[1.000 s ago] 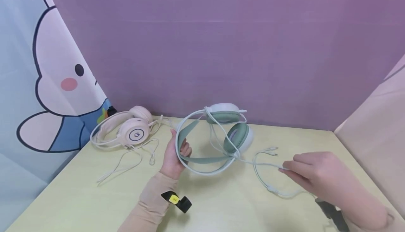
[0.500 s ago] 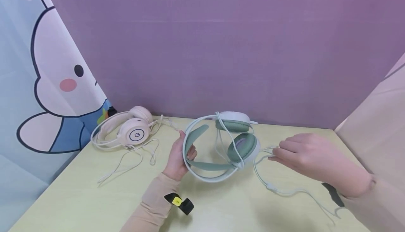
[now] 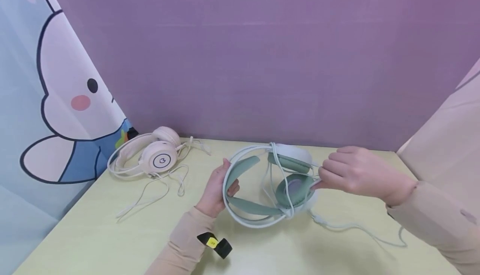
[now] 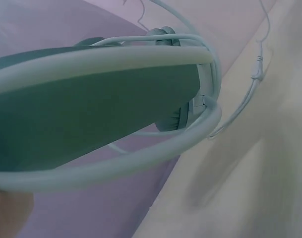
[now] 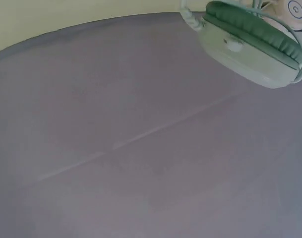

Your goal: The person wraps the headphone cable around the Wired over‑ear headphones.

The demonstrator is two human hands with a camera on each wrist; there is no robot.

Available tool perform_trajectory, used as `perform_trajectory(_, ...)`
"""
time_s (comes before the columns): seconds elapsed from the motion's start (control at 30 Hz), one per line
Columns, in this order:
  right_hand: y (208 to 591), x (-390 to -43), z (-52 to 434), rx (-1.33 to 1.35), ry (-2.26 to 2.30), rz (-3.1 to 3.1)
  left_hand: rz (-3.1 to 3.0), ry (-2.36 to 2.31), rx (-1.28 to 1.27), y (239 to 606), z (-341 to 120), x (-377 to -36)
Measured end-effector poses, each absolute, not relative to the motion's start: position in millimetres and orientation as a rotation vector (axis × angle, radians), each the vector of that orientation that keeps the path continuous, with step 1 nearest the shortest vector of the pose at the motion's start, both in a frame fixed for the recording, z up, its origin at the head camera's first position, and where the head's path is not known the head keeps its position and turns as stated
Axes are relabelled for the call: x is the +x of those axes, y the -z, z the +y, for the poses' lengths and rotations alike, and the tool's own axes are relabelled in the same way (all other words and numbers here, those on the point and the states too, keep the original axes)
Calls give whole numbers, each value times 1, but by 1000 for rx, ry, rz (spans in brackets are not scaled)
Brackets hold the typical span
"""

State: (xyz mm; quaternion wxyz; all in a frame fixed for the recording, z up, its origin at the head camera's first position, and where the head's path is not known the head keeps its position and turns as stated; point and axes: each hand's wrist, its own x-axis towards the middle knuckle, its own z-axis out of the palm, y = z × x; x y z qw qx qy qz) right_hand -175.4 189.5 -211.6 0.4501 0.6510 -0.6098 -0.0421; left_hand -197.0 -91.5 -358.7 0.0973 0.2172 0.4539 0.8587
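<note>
My left hand [image 3: 215, 193] grips the outer curve of a pale mint headset [image 3: 283, 195] and holds it tilted over the table. Its ear cups with green cushions point right, and loops of its cable wrap across the band ends. By the cups, my right hand [image 3: 354, 175] pinches part of that cable between thumb and fingers; the fingertips overlap the near cup. The cable's looser part [image 3: 348, 226] lies on the table below. The left wrist view shows the wide green head strap [image 4: 106, 106] close up. One ear cup [image 5: 247, 49] appears at the right wrist view's top right.
A pale pink headset [image 3: 159, 158] lies at the back left of the yellowish table [image 3: 93, 233], its thin cable [image 3: 148, 200] spread in front. A purple backdrop [image 3: 262, 71] rises behind, and a printed cartoon cloth [image 3: 67, 100] hangs at the left.
My right hand has moved left and slightly up, bringing the cable and its plug ends to the ear cups. My left hand has shifted the mint headset right and a little down.
</note>
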Motion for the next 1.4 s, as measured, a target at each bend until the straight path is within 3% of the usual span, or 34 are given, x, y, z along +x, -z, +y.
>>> perform_trajectory(0.67, 206, -198, 161, 1749, 357, -1619, 1515, -2334, 762, 357, -79, -186)
perform_trajectory(1.13, 205, -210, 176, 1631, 157, -2325, 1467, -2229, 881, 353, -77, -181)
perform_trajectory(1.4, 200, -219, 176, 1507, -271, -2818, 1342, -2239, 917, 357, -80, -184)
